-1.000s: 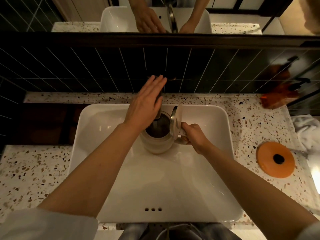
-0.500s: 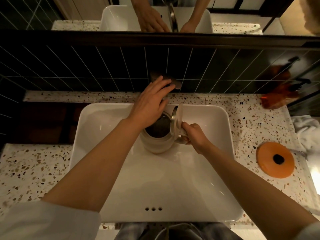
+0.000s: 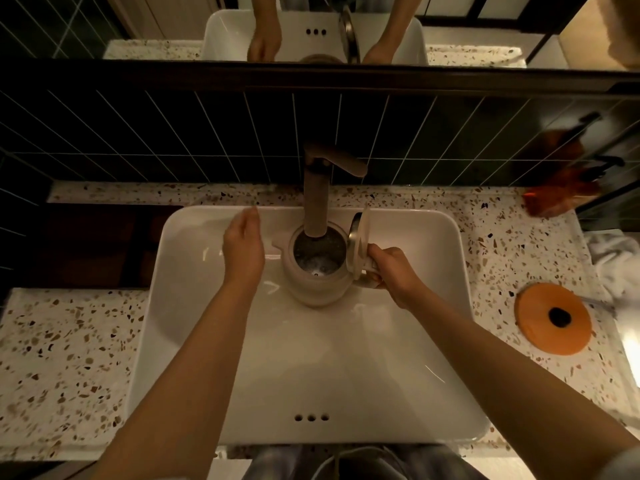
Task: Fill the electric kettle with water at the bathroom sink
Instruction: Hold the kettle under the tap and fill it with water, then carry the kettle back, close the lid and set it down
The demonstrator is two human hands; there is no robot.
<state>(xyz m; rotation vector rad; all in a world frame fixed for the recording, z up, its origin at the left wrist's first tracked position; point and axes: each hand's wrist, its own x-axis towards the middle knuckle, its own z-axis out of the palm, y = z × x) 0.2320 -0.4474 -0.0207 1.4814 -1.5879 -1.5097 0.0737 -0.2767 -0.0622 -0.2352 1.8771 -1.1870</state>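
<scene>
Head view, looking straight down into the white sink (image 3: 398,393). The right hand (image 3: 393,271) is wrapped tight round the handle of the electric kettle (image 3: 313,291), holding it upright inside the basin, up near the back wall. Just to the left of that hand the kettle's lid (image 3: 358,245) stands flipped open on its hinge, nearly vertical, and past the lid the round mouth shows, with bubbling water inside it. The faucet (image 3: 317,199) reaches forward from the dark tiled wall, and its spout end sits right over the kettle's opening. The left hand (image 3: 242,249) hangs free over the basin, on the far side of the kettle from the right hand; its fingers are loosely curled with nothing in them, close to the kettle's small spout but not touching it as far as I can tell. Well off to the right of the right hand, on the speckled tabletop (image 3: 65,358), lies an orange disc (image 3: 550,318) with a dark spot at its centre. Beyond that sits some pale crumpled cloth (image 3: 613,261).
</scene>
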